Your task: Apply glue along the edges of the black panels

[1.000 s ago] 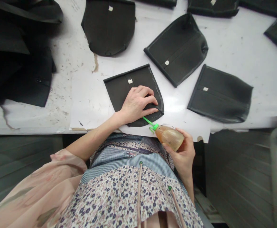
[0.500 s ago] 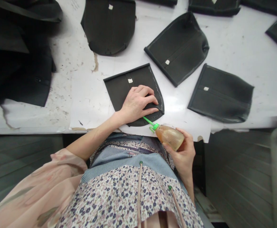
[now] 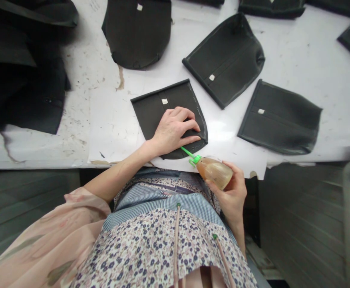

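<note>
Flat on a black fabric piece (image 3: 151, 108) with a small white tag, my left hand (image 3: 175, 130) rests with its fingers spread and slightly bent. Whitish glue-like marks run along the piece's curved right edge. My right hand (image 3: 233, 192) is wrapped round a translucent bottle (image 3: 213, 172) of amber liquid. The bottle's thin green nozzle (image 3: 188, 152) points up and left to the lower edge of the piece, close below my left thumb; its tip is at the fabric.
More black pieces lie around: one (image 3: 137, 34) at the top, one (image 3: 225, 60) to the upper right, one (image 3: 279, 118) at the right. Dark fabric (image 3: 22, 80) is heaped at the left on the white table (image 3: 109, 116).
</note>
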`<act>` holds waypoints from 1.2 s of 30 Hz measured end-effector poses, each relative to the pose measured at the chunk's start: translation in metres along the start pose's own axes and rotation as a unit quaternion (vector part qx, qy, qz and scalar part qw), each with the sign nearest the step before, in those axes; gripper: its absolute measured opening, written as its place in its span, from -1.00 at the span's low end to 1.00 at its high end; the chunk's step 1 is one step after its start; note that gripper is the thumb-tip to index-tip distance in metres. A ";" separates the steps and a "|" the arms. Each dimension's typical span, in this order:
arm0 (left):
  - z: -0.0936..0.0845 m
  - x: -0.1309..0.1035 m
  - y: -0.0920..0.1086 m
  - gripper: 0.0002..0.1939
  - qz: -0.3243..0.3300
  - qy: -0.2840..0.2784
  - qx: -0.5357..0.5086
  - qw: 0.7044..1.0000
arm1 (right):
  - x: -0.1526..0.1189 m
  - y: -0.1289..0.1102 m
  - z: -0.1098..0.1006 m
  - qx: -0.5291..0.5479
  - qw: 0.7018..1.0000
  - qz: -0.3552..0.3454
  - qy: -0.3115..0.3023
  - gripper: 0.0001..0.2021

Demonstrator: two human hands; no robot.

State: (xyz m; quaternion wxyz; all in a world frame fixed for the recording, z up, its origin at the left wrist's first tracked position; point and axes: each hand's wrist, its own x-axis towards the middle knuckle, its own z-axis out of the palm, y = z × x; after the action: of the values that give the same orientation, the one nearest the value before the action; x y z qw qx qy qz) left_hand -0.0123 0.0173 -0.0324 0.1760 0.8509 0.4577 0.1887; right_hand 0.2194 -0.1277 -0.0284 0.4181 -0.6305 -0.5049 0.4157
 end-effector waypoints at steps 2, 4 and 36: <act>0.000 0.000 0.000 -0.76 0.001 0.002 -0.001 1.000 | 0.000 0.000 0.000 -0.007 1.000 0.008 0.001 -0.35; 0.000 0.000 0.000 -0.76 -0.002 0.000 -0.001 1.000 | 0.000 0.000 0.000 -0.008 1.000 0.015 0.001 -0.35; 0.001 0.000 -0.001 -0.76 -0.001 0.001 -0.005 1.000 | 0.000 0.001 0.001 -0.010 1.000 0.016 -0.003 -0.35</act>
State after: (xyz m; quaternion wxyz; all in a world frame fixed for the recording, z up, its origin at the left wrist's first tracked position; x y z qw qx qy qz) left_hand -0.0127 0.0173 -0.0334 0.1799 0.8490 0.4582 0.1919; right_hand 0.2191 -0.1281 -0.0300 0.4036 -0.6416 -0.4998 0.4191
